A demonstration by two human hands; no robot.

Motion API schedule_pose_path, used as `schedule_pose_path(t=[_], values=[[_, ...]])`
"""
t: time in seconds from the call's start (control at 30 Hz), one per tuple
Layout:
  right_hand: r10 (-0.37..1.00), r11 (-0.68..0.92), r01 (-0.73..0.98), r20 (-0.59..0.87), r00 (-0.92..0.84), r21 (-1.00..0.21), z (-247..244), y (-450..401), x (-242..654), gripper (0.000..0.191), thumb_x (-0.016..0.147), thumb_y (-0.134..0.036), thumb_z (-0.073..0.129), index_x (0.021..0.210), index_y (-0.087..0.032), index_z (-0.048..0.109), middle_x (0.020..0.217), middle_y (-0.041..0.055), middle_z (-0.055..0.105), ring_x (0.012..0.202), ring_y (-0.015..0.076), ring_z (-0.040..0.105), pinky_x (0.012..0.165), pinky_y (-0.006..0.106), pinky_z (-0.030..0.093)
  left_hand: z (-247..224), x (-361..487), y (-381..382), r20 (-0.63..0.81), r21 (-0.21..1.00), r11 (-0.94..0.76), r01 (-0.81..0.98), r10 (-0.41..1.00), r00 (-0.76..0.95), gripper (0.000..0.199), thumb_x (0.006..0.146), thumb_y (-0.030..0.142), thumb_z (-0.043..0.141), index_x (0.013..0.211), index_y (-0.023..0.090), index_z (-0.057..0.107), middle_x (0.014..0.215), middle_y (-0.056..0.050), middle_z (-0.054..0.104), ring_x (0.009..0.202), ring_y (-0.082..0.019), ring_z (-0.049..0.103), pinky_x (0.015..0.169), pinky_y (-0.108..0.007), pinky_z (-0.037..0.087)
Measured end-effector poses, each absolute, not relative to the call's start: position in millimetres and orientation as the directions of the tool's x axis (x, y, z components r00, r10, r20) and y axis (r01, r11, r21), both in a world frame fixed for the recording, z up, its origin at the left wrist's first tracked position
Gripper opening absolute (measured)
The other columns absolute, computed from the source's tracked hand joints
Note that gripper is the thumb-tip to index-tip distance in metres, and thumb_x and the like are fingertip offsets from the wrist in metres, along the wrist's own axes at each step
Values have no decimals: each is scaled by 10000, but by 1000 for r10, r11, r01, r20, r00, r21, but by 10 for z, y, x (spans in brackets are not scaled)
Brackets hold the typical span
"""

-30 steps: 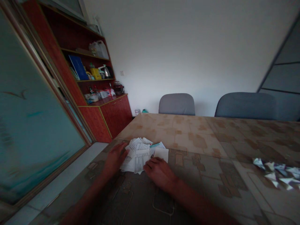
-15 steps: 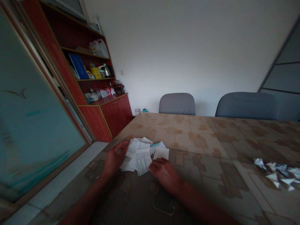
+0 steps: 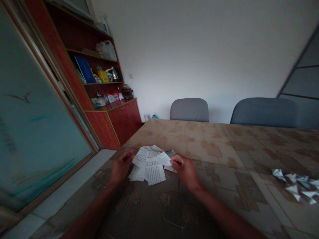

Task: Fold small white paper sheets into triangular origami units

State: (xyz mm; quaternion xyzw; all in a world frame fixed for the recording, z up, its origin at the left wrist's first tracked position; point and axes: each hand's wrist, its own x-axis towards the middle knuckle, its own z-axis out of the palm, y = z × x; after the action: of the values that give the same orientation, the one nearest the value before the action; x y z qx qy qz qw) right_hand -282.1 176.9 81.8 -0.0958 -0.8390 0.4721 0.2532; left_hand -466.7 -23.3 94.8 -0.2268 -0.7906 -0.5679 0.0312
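A loose pile of white paper pieces with printed lines (image 3: 155, 173) lies on the patterned table (image 3: 199, 196). At the pile's right side my right hand (image 3: 184, 169) pinches the edge of one printed paper piece (image 3: 163, 158), which overlaps the others. My left hand (image 3: 122, 166) is at the pile's left edge, its thumb and fingertips close together; whether paper is between them is too small to tell. A piece with a green strip (image 3: 170, 153) shows partly behind my right fingers.
Several folded paper shapes (image 3: 294, 186) sit on the table at the far right. Two grey chairs (image 3: 189, 109) stand beyond the far edge. A red cabinet with shelves (image 3: 124, 119) and a frosted glass door (image 3: 40, 132) are on the left.
My right hand has moved up and to the right, from the pile's lower right corner to its right side, and now grips a printed piece. My left hand has barely shifted.
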Motion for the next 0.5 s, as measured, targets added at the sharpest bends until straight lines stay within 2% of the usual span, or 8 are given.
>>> schedule_pose_path(t=[0.07,0.13,0.2,0.27,0.4,0.5], values=[[442,405,-109,299,-846,-908,817,1859,-2813,221,961,-346,559,980,-141,638,915,24,681,759,154,665,696,332,555,951,-4662,-228,306,885,254,389,313,-899,427,639,492,654,889,150,701,867,-96,747,828,-289,696,780,-395,537],[460,283,-140,263,-848,-949,846,1920,-2748,285,930,-420,581,935,-143,650,857,29,699,733,159,675,680,327,560,974,-4643,-230,317,882,257,395,295,-901,400,647,478,644,883,160,698,905,-103,743,862,-303,687,812,-415,524],[472,179,-160,227,-852,-971,896,1947,-2628,380,840,-545,625,863,-170,678,796,42,727,728,184,686,676,314,558,1019,-4583,-228,341,874,255,413,281,-897,395,671,469,632,917,166,692,989,-117,729,918,-318,670,839,-430,509],[486,101,-159,188,-854,-982,949,1947,-2474,420,763,-594,669,849,-183,699,790,46,742,722,198,689,647,306,550,1080,-4453,-202,369,865,234,443,300,-880,397,714,465,613,970,170,684,1082,-123,704,984,-320,647,866,-424,495],[491,12,-121,111,-864,-993,1017,1910,-2141,382,746,-553,700,864,-190,714,835,55,757,692,181,682,625,288,534,1202,-3954,-42,372,860,137,492,492,-787,324,806,419,590,1016,196,695,1075,-81,711,1006,-267,646,871,-354,494],[490,14,-96,91,-867,-995,1043,1868,-1878,368,725,-537,724,822,-183,713,766,50,749,648,174,668,589,264,514,1251,-3491,130,339,856,33,516,717,-609,336,810,315,608,1128,224,661,1085,-61,709,962,-238,646,822,-326,491]])
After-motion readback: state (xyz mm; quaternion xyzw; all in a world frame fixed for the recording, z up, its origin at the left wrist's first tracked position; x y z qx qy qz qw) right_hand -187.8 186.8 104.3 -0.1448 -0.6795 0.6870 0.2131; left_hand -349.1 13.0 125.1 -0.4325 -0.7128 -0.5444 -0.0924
